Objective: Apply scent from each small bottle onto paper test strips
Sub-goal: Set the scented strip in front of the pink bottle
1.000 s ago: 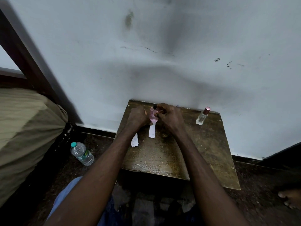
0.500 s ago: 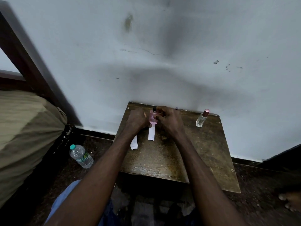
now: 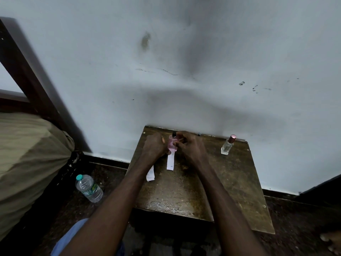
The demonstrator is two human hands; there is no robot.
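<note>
Head cam: both hands are up at the far edge of the wooden table (image 3: pixel 230 182), close to the wall (image 3: pixel 184 52). I see the right hand (image 3: pixel 191 149) wrapped round the small pink bottle (image 3: pixel 172 147), fingers curled behind it and thumb across the front. Bottle is upright, black top (image 3: pixel 174 134) showing above the fingers. The left hand (image 3: pixel 154 145) sits tight against the bottle's left side, back of hand to me, fingers curled in. What they grip is hidden from me; bottle or strip, I can't tell.

A white paper test strip (image 3: pixel 170 162) runs from just under the bottle, between the two hands, toward me. Its top end is hidden behind bottle and fingers, and there is small print near the lower end. Can't tell whether it lies flat on the table or hangs just off it. A second white strip (image 3: pixel 151 175) lies on the table near the left edge, partly under the left forearm, slightly curled.

The clear glass bottle (image 3: pixel 227 145) with a rose cap stands upright at the table's far right, well apart from both hands, untouched. Small dark object (image 3: pixel 199 134) at the table's back edge by the wall, too small for me to identify.

Off the table: plastic water bottle (image 3: pixel 89 188), teal cap, lying on the dark floor to the left; olive cloth (image 3: pixel 27 154) and a dark wood frame (image 3: pixel 24 67) further left; a bare foot (image 3: pixel 330 242) in the bottom right corner.
</note>
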